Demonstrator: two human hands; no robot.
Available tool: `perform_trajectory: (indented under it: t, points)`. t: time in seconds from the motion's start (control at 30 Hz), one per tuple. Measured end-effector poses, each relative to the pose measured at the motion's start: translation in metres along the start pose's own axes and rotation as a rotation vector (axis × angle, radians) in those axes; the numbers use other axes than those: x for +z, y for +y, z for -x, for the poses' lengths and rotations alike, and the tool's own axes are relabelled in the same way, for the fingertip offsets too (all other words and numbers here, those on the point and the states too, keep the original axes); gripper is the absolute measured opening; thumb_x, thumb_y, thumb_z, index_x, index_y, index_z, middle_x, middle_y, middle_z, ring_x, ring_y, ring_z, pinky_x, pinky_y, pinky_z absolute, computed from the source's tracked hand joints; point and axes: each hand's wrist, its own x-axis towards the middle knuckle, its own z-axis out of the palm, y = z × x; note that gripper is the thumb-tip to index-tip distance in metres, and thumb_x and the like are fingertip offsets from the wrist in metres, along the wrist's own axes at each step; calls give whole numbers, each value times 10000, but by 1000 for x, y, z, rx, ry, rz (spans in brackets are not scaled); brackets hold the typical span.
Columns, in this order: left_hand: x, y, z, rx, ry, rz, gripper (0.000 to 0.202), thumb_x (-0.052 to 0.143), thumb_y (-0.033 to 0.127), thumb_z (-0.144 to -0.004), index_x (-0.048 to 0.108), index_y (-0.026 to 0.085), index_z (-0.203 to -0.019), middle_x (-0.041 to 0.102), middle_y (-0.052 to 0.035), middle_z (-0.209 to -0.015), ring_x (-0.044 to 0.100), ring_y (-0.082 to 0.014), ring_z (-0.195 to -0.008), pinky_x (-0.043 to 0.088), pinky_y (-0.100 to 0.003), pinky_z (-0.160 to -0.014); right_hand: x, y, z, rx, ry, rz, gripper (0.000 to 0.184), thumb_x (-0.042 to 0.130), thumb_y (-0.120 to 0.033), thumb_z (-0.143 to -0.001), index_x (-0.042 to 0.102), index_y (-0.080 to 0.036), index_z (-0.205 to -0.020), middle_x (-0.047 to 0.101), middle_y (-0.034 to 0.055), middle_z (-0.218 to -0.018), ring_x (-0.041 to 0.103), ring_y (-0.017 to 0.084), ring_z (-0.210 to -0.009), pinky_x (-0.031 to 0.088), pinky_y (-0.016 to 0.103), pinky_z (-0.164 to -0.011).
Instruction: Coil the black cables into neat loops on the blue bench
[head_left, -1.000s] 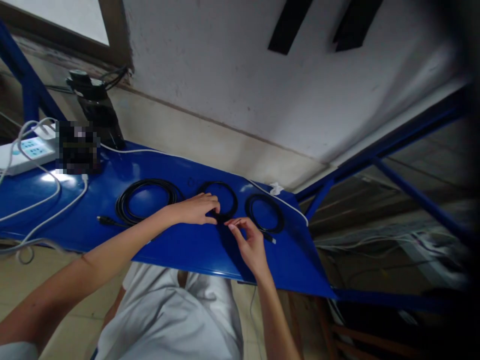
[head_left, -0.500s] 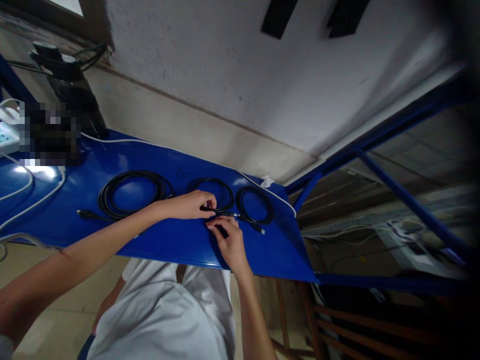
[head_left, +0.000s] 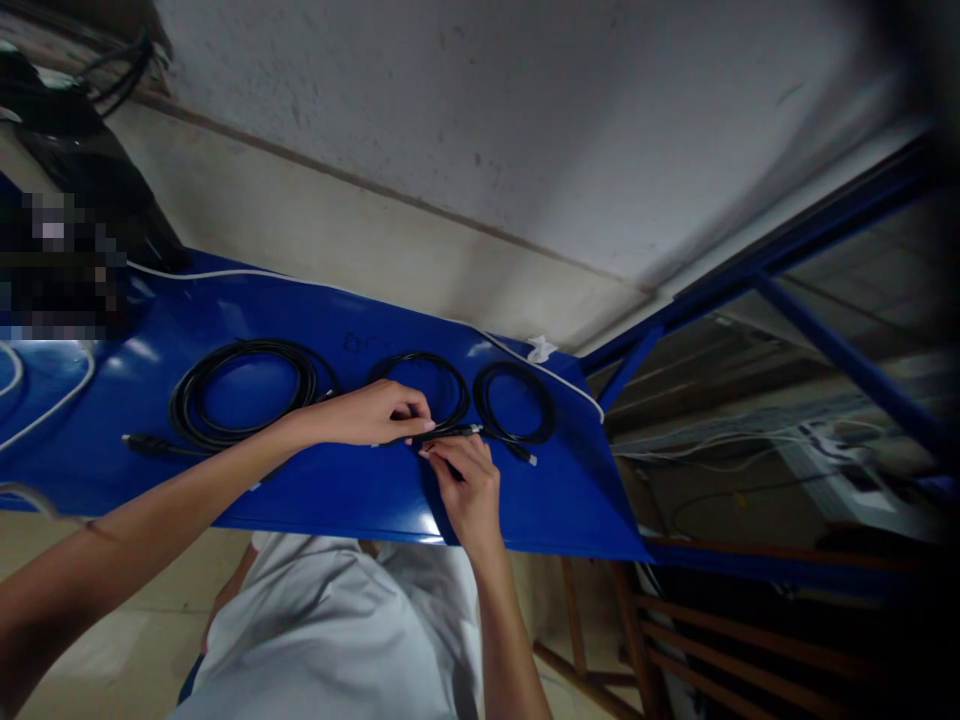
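Three coiled black cables lie in a row on the blue tabletop. At the near edge of the middle black cable [head_left: 464, 388], my left hand [head_left: 379, 412] is closed in a pinch, thumb and fingers on the cable. Its metal-tipped plug [head_left: 474, 430] points right, just above my right hand. My right hand [head_left: 469, 485] is also pinched, its fingertips right beside the left ones; what they hold is hidden. The right-hand cable coil [head_left: 550, 400] rests beyond, its USB plug [head_left: 529, 458] toward me. Left of my hands, partly behind my forearm, is a larger cable coil [head_left: 306, 380].
A dark bottle [head_left: 97, 160] stands at the back left. A white cord [head_left: 345, 288] runs along the wall side of the blue table [head_left: 352, 505]. Crumpled white paper [head_left: 540, 349] lies near the back right corner. A blue frame [head_left: 832, 350] and wooden chair [head_left: 720, 655] are at right.
My head view has shifted slightly, so the bottle stands further left in the picture. Both hands stay at the middle cable, with the right fingertips now closer under it.
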Motion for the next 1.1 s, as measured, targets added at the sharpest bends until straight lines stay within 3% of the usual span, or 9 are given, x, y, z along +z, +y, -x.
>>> perform_trajectory:
  t: [0.2,0.47,0.73,1.1]
  points:
    - [-2,0,-3,58,17,11,323,666,417,-1021,804,195,-830,744,-20,-737,661,-181,-684,441,-271,-641,0,6,2,11,-23,13,158,693,-298,-1089,847,-307,-1055,863,58,-1087,762,301,-1059,528,493,-919]
    - [1,-3,-1,48,-43,33,263,653,344,-1011,839,192,-903,791,-39,-832,709,-197,-748,478,-272,-675,1,2,2,-32,-21,72,178,675,-285,-1097,849,-312,-1072,860,60,-1074,773,298,-1037,529,491,-882]
    - [7,-11,-6,39,-6,139,295,680,434,-1016,774,186,-886,739,-33,-782,658,-178,-694,472,-275,-658,1,3,2,-32,-32,74,186,670,-277,-1097,845,-309,-1044,862,55,-1079,772,293,-1034,516,484,-862]
    - [2,-12,-6,42,-86,171,345,663,430,-1037,806,134,-934,774,-67,-896,686,-177,-793,497,-256,-721,2,1,0,-109,42,58,175,711,-184,-1065,854,-285,-1078,861,41,-1046,801,252,-992,576,427,-866]
